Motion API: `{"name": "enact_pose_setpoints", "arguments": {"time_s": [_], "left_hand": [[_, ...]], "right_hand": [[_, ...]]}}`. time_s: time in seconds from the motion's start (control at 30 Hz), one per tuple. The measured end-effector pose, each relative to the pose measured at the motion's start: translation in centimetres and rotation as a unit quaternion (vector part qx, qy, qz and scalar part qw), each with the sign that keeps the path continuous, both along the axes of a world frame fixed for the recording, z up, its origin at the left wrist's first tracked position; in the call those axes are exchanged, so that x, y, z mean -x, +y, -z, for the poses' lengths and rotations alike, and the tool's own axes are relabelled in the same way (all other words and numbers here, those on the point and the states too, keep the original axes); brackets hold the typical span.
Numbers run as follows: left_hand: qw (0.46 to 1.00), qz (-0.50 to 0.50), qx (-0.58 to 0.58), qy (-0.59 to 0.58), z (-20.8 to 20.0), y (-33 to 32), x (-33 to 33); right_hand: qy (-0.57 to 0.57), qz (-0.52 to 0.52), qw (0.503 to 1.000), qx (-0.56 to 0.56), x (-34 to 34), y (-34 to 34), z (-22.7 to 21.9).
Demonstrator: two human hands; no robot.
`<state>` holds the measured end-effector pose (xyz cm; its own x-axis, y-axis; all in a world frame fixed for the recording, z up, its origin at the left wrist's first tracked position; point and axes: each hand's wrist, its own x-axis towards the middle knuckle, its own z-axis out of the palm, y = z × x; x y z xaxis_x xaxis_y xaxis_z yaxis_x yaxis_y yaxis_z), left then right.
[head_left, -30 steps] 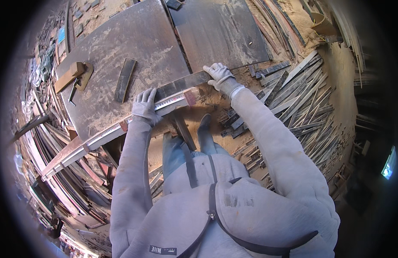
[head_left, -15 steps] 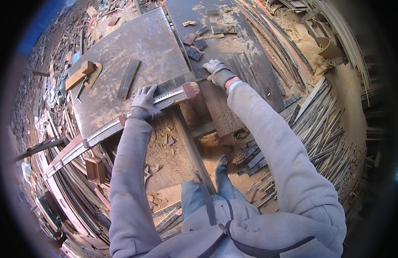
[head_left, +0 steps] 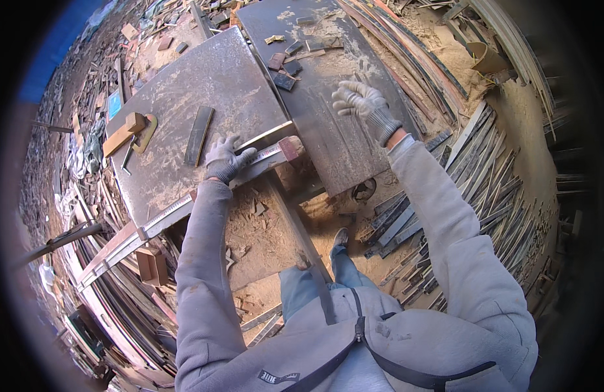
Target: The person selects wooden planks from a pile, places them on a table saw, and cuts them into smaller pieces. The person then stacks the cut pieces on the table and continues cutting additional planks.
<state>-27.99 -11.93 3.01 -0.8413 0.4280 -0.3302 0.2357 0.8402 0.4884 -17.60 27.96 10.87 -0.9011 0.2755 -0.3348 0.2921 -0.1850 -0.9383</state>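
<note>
My left hand [head_left: 227, 160], in a pale knitted glove, is at the left end of a short dark board [head_left: 269, 135], its thumb and fingers closed about that end. The board lies against a pale straightedge [head_left: 171, 210] with a measuring scale along it. At the straightedge's right end sits a reddish wooden block [head_left: 291, 149]. My right hand [head_left: 366, 108], gloved too, is above the right-hand dark tabletop [head_left: 321, 137]. Its fingers are apart and nothing is in them.
On the left tabletop [head_left: 178, 98] lie a dark strip [head_left: 199, 136] and a wooden push handle [head_left: 124, 134]. Small offcuts [head_left: 284, 81] are scattered at the far right tabletop. Long wood strips [head_left: 472, 196] pile up to the right. A wooden beam [head_left: 292, 225] runs toward my legs.
My right hand has left the dark board's right end and moved right, opening. My left hand stays at the board, which now shows a pale edge. The whole view has shifted slightly.
</note>
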Motion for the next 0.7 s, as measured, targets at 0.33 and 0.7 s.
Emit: {"name": "enact_pose_setpoints", "arguments": {"time_s": [0.33,0.7], "left_hand": [[0.603,-0.449,-0.612,-0.245,-2.4,9.5,0.4],[0.964,0.010,-0.031,0.263,-2.4,5.6,-5.3]], "right_hand": [[-0.021,-0.096,0.995,-0.018,0.6,-11.0,1.7],[-0.198,-0.268,0.928,-0.166,6.5,-1.5,7.9]]}}
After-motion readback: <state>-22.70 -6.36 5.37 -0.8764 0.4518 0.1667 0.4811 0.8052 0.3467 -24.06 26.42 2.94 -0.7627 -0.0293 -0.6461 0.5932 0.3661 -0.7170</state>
